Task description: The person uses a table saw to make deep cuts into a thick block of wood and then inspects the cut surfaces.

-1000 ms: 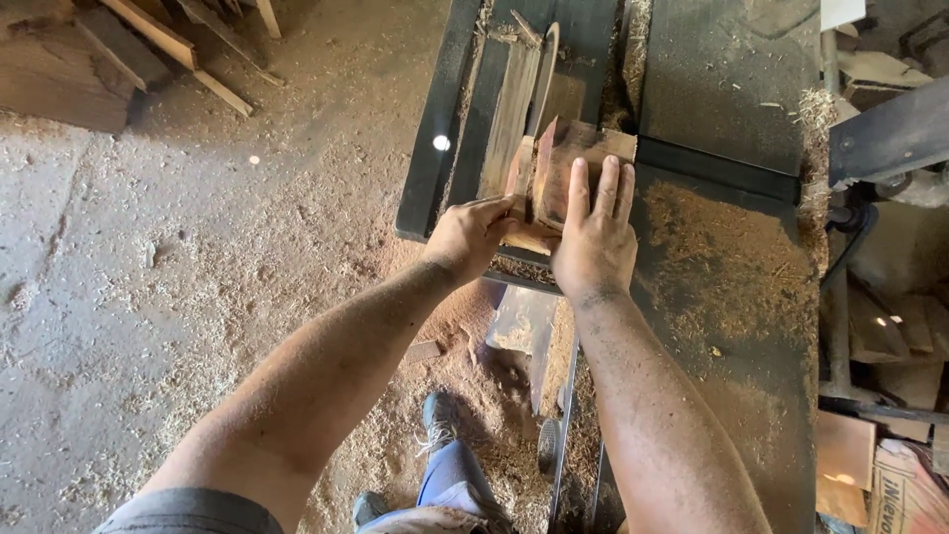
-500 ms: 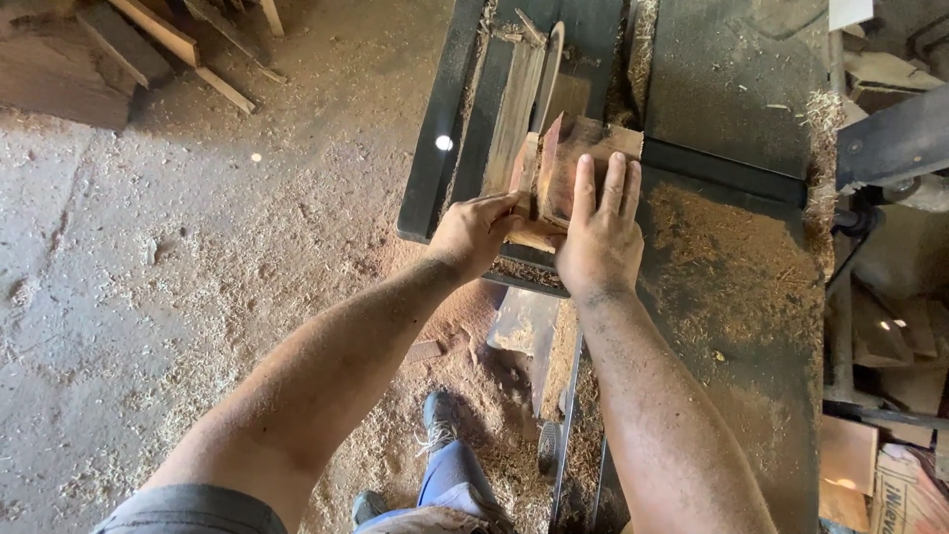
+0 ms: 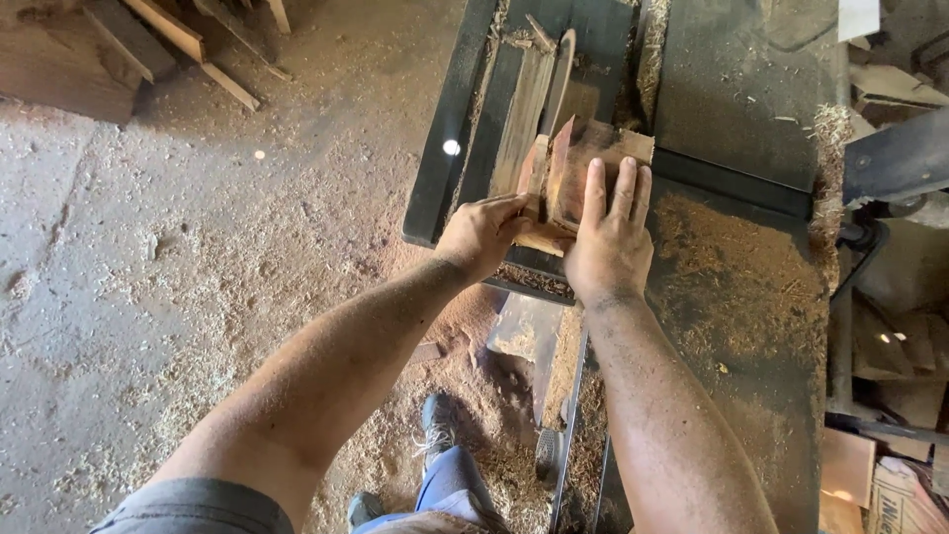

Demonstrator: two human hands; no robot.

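A: Now, hands first. Right hand lies flat, palm down, fingers stretched and close together, pressing on top of the wood block. No grasp, only downward pressure.

B: And the left hand?

A: Curled against the block's near left corner, fingertips on the thin upright slice at that edge. Half closed, steadying from the side; I cannot tell whether the thumb pinches anything.

B: Where does the block sit?

A: On the dark saw table, at the slot, with the round saw blade just beyond it and in line with the split between slice and block.

B: Change against the earlier pictures?

A: Slight. Over the last second the block and both hands have crept forward towards the blade, and the right fingers have closed up a little. Hand postures otherwise unchanged.

B: Reading?

A: My judgement: a cut along the block is in progress, fed slowly, with the fingers near the blade line.

B: Surroundings?

A: Sawdust heaped on the table right of the right hand, more across the concrete floor. Planks lie at the far left. The person's shoe shows under the table edge.
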